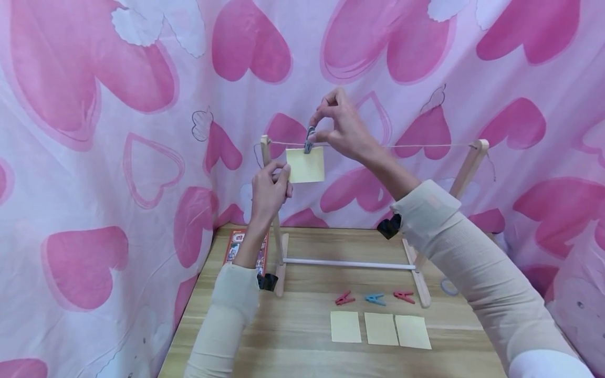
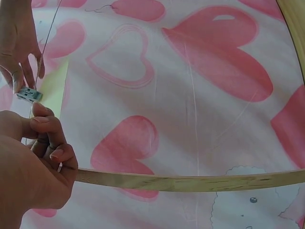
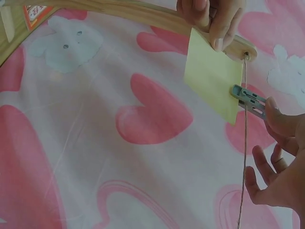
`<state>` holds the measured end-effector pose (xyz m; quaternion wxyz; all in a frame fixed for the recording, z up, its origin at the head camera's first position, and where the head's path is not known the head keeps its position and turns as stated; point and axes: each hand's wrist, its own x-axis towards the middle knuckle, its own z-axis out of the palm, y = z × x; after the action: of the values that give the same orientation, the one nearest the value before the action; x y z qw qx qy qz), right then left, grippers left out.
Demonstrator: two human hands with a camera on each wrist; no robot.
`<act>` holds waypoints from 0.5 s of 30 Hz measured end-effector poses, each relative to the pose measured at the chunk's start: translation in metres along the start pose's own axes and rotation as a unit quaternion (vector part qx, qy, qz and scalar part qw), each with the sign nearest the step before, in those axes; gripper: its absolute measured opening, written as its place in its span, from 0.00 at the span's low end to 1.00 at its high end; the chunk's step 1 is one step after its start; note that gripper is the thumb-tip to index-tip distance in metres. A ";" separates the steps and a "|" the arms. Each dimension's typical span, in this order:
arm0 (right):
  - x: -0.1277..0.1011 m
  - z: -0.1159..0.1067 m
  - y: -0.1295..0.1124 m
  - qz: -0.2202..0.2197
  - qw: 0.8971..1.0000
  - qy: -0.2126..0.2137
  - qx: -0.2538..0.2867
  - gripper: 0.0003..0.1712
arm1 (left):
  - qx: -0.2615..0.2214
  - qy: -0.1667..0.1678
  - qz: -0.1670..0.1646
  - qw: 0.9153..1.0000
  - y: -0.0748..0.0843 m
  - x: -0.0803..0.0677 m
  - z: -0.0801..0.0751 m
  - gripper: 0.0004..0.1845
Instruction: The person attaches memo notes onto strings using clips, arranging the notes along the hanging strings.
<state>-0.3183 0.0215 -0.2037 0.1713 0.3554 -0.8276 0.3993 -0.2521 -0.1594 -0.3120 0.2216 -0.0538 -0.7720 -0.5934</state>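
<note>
A yellow sticky note (image 1: 305, 166) hangs at the string (image 1: 430, 146) near the left post. My left hand (image 1: 270, 190) pinches its left edge between thumb and fingers. A grey-blue clothespin (image 1: 309, 140) sits over the note's top edge and the string. My right hand (image 1: 344, 126) pinches the handle end of that clothespin from above. In the right wrist view the clothespin (image 3: 249, 100) lies across the string with its tip on the note (image 3: 212, 76).
A wooden stand (image 1: 460, 170) with a white crossbar (image 1: 350, 264) holds the string. On the table lie red clothespins (image 1: 345, 298), a blue clothespin (image 1: 375, 299) and several yellow notes (image 1: 345, 326). A red printed box (image 1: 235, 245) lies behind my left forearm, a ring (image 1: 449, 286) at right.
</note>
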 end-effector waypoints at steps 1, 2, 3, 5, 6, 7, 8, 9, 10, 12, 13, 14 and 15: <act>0.000 0.001 0.000 0.001 1.000 -0.005 -0.003 0.09 | 0.000 0.000 0.001 1.000 0.000 0.000 0.000 0.13; -0.001 0.001 0.000 0.002 1.000 -0.011 -0.006 0.09 | 0.000 0.000 0.001 1.000 0.000 0.000 0.000 0.13; -0.001 0.001 0.000 0.004 1.000 -0.016 -0.010 0.10 | 0.001 0.000 0.001 1.000 0.001 0.000 0.001 0.12; -0.002 0.001 0.000 0.006 1.000 -0.026 -0.016 0.12 | 0.001 0.000 0.002 1.000 0.000 0.000 0.001 0.12; -0.002 0.001 0.000 0.008 0.999 -0.028 -0.017 0.13 | 0.001 0.001 0.002 1.000 0.000 0.000 0.002 0.12; -0.002 0.001 0.000 0.009 0.999 -0.031 -0.017 0.14 | 0.000 0.001 0.001 1.000 0.000 0.000 0.002 0.12; -0.003 0.001 0.000 0.012 0.999 -0.034 -0.019 0.15 | 0.001 0.001 0.000 1.000 -0.001 0.001 0.002 0.11; -0.003 0.000 0.000 0.014 0.999 -0.036 -0.020 0.16 | 0.000 0.001 -0.002 1.000 -0.001 0.001 0.002 0.11; -0.003 0.000 -0.001 0.015 0.999 -0.037 -0.021 0.17 | -0.001 0.001 -0.004 1.000 -0.001 0.001 0.003 0.11; -0.004 0.000 0.000 0.020 0.999 -0.039 -0.022 0.19 | -0.001 0.000 -0.010 1.000 -0.002 0.001 0.004 0.11; -0.004 0.000 0.000 0.021 0.999 -0.040 -0.022 0.19 | -0.001 -0.001 -0.011 1.000 -0.002 0.001 0.004 0.11; -0.005 0.000 0.000 0.022 0.999 -0.040 -0.020 0.20 | -0.001 -0.001 -0.012 1.000 -0.002 0.001 0.004 0.11; -0.005 0.001 0.000 0.021 0.999 -0.040 -0.018 0.20 | -0.001 -0.002 -0.014 1.000 -0.002 0.001 0.004 0.12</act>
<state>-0.3147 0.0236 -0.2074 0.1357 0.3505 -0.8482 0.3732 -0.2549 -0.1566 -0.3145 0.2114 -0.0441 -0.7728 -0.5968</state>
